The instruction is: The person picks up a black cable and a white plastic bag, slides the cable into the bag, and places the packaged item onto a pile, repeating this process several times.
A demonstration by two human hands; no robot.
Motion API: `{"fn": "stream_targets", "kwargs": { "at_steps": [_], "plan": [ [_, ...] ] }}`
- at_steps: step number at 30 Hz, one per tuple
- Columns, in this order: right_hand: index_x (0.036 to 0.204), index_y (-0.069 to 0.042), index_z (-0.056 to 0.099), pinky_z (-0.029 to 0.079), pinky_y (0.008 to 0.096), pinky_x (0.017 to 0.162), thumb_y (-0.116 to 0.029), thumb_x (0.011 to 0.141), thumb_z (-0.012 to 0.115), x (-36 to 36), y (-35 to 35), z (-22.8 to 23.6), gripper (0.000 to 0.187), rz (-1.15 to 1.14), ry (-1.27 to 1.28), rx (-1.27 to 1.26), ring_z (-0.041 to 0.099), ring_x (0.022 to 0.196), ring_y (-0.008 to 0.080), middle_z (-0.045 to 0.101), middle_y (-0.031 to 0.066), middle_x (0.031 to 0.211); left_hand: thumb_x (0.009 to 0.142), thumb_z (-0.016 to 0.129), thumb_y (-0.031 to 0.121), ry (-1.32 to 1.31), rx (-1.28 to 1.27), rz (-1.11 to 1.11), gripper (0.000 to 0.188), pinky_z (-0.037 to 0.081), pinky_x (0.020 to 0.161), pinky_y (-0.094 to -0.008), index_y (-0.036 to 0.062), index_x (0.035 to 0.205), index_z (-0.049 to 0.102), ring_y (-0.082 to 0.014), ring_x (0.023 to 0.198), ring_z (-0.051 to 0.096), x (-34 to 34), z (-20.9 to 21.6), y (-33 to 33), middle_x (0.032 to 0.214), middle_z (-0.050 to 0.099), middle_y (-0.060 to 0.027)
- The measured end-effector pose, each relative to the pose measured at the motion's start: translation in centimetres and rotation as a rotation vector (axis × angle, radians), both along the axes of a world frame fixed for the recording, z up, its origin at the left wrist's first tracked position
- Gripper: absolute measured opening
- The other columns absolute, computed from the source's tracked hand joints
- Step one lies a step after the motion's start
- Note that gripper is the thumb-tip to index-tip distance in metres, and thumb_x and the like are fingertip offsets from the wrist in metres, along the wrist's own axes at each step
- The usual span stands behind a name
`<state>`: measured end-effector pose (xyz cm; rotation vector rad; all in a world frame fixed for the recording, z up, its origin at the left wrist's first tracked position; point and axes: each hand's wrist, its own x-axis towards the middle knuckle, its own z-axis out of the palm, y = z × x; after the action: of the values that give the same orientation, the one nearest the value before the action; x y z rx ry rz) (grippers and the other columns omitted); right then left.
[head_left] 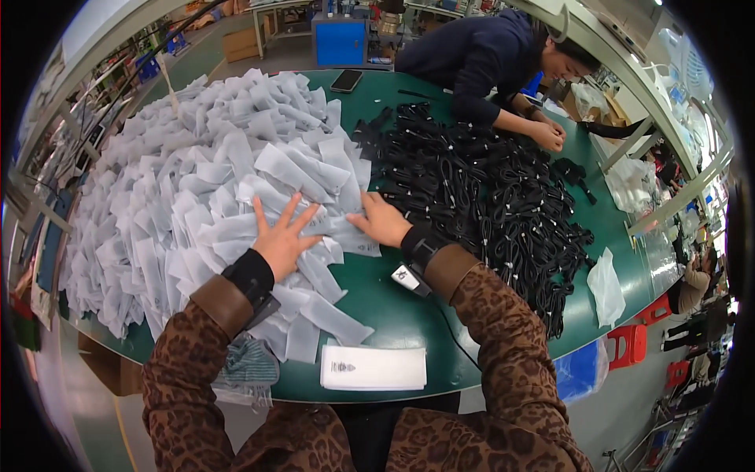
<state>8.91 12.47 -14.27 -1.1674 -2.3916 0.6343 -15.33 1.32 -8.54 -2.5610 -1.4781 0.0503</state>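
Observation:
My left hand (285, 242) lies with its fingers spread on a large heap of frosted, whitish plastic bags (197, 169). It presses on the bags and holds none that I can make out. At the heap's right edge is my right hand (383, 222), its thumb and fingers apart, touching a bag (358, 238) with small dark print. Just right of that hand begins a wide pile of coiled black cables (448, 177). Dark bands wrap both wrists, and a small white-faced device (409, 278) sits by the right cuff.
A stack of white printed paper slips (373, 368) lies at the green table's (370, 303) near edge. A phone (346, 80) is at the far edge. Across the cables a co-worker (487, 67) leans over, hands together. A white plastic bag (605, 289) lies at right, near red stools (627, 348).

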Motion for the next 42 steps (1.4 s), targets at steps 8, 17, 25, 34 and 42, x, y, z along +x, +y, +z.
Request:
{"fn": "stream_targets", "kwargs": {
  "at_steps": [8,17,25,34,42],
  "plan": [
    [0.105,0.004,0.062,0.055,0.0410,0.072,-0.035,0.090,0.063,-2.3,4.6,7.8,0.042,0.388,-0.366,-0.239,0.068,0.078,0.0382,0.067,0.0234,0.091,0.071,0.074,0.021,0.028,-0.076,0.035,0.049,0.003,0.096,-0.0875,0.0322,0.119,0.069,-0.0336,0.150,0.009,0.1,0.6,0.5,0.156,0.027,-0.0043],
    [0.125,-0.027,0.064,0.047,0.0523,0.095,-0.037,0.090,0.062,0.4,18.5,3.7,0.036,-0.153,-0.382,0.534,0.057,0.119,0.0327,0.054,0.0062,0.139,0.065,0.077,0.018,-0.019,0.018,-0.018,0.055,0.004,0.094,-0.0890,0.0323,0.117,0.069,-0.0366,0.149,0.011,0.7,-0.6,0.3,0.155,0.030,-0.0074],
    [0.139,-0.038,0.048,0.045,0.0505,0.098,-0.036,0.094,0.055,-1.6,19.7,2.4,0.045,-0.139,-0.624,0.215,0.050,0.125,0.0360,0.040,0.0038,0.150,0.075,0.066,0.012,-0.063,-0.059,0.016,0.044,0.002,0.095,-0.0879,0.0311,0.115,0.071,-0.0338,0.150,0.011,0.9,-0.4,0.1,0.156,0.029,-0.0060],
    [0.139,-0.031,0.050,0.042,0.0477,0.100,-0.041,0.094,0.055,6.3,15.5,2.3,0.046,-0.207,-0.581,0.161,0.054,0.121,0.0350,0.044,0.0081,0.145,0.068,0.074,0.013,-0.056,0.017,-0.011,0.048,0.002,0.096,-0.0879,0.0304,0.113,0.071,-0.0340,0.150,0.008,0.3,-1.3,1.4,0.156,0.029,-0.0066],
    [0.124,-0.019,0.066,0.049,0.0479,0.092,-0.039,0.093,0.055,5.1,12.3,5.2,0.039,-0.304,-0.699,0.307,0.057,0.117,0.0331,0.063,0.0133,0.120,0.066,0.078,0.016,-0.025,0.027,0.009,0.052,0.001,0.096,-0.0880,0.0312,0.115,0.070,-0.0332,0.150,0.007,0.1,-1.8,1.2,0.156,0.027,-0.0064]
  ]
}}
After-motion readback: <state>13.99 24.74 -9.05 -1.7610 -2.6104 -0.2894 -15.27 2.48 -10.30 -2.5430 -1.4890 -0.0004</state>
